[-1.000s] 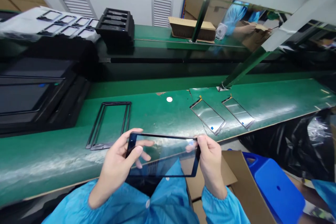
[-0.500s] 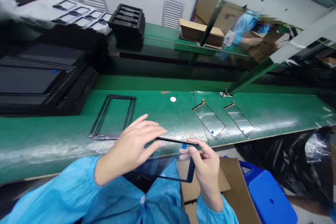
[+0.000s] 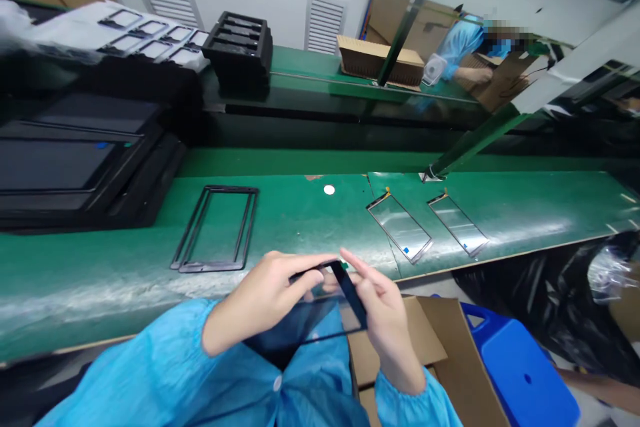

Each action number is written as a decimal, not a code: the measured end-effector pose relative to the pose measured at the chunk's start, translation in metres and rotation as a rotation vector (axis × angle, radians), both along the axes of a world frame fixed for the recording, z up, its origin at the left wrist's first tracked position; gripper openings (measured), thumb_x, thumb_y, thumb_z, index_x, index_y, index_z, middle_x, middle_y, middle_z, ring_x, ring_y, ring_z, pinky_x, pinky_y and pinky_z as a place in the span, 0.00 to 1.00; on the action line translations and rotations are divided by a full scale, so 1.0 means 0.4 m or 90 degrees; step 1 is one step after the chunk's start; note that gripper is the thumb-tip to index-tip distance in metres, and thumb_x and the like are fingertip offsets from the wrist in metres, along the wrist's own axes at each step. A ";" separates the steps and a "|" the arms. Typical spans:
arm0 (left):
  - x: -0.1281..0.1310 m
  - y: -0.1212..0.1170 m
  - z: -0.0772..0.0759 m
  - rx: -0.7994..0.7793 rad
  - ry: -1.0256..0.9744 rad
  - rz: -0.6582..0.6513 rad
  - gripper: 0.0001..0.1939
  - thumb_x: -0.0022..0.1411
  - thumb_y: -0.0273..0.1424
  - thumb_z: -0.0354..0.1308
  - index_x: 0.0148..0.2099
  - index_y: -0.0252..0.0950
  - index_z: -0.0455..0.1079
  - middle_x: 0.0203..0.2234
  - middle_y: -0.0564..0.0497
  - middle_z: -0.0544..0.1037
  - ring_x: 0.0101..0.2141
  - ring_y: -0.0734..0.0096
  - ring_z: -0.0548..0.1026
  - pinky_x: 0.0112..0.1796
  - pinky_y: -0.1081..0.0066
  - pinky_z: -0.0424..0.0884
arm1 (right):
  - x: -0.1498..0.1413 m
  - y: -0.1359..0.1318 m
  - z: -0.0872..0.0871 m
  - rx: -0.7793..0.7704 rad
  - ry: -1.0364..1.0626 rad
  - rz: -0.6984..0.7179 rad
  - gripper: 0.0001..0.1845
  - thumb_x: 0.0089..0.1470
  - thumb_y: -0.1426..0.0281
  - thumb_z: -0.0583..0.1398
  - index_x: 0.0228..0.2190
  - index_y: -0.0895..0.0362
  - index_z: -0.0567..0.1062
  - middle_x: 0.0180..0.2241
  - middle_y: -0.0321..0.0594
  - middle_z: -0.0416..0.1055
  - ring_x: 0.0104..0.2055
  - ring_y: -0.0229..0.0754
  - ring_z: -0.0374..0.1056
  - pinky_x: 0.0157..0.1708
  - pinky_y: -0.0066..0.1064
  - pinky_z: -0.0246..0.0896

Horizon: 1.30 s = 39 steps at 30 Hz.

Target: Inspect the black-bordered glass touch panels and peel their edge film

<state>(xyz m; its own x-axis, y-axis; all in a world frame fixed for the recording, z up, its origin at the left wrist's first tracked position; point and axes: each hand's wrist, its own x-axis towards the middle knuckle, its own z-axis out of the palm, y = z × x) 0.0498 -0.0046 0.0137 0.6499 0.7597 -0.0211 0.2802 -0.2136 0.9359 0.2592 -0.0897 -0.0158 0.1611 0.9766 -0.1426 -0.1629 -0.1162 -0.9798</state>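
Observation:
A black-bordered glass touch panel [image 3: 327, 315], see-through in its middle, is held tilted in front of my blue smock. My left hand [image 3: 273, 297] grips its upper edge, thumb on the near side and fingers stretched along the rim. At the right end, my right hand [image 3: 383, 303] holds the dark border, its fingers partly hidden behind the glass. A small green tab shows by the upper right corner, between both sets of fingertips. On the bench beyond my left hand lie two overlapping black frames [image 3: 213, 267].
Two clear panels [image 3: 400, 227] with blue stickers lie on the green bench [image 3: 300, 223], right of centre. Stacked black trays [image 3: 165, 173] stand left. Below the bench are an open carton [image 3: 445, 340] and a blue stool [image 3: 525, 373]. Across the bench sits a person in blue [image 3: 460, 47].
My left hand has slid right along the upper edge to the corner near my right hand, and its thumb now presses there. The panel has turned slightly; my right fingers have shifted up.

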 end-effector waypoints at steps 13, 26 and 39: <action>-0.006 -0.055 -0.054 -0.355 -0.183 0.195 0.29 0.68 0.47 0.67 0.61 0.31 0.79 0.45 0.33 0.88 0.39 0.50 0.88 0.33 0.63 0.87 | 0.007 0.021 0.003 0.030 -0.033 -0.162 0.23 0.62 0.49 0.67 0.27 0.54 0.86 0.23 0.42 0.83 0.21 0.51 0.80 0.25 0.38 0.79; -0.038 0.008 0.005 -0.122 0.034 -0.011 0.24 0.72 0.36 0.60 0.68 0.47 0.72 0.44 0.47 0.89 0.36 0.59 0.88 0.37 0.68 0.82 | 0.038 0.029 0.006 0.085 -0.093 -0.051 0.20 0.68 0.52 0.62 0.45 0.50 0.88 0.42 0.43 0.88 0.43 0.49 0.85 0.45 0.39 0.81; -0.053 0.017 -0.056 0.291 0.033 0.199 0.28 0.73 0.33 0.62 0.71 0.45 0.65 0.68 0.41 0.74 0.64 0.47 0.75 0.64 0.44 0.70 | 0.062 -0.017 -0.044 0.014 -0.031 -0.182 0.15 0.60 0.58 0.70 0.43 0.54 0.83 0.30 0.44 0.86 0.25 0.47 0.83 0.29 0.32 0.79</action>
<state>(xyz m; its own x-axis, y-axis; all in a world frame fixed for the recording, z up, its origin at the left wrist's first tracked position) 0.0288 0.0023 -0.0085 0.3995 0.8553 0.3300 0.4389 -0.4945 0.7503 0.2840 -0.0966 -0.0332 0.4365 0.8932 -0.1080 -0.1390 -0.0517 -0.9889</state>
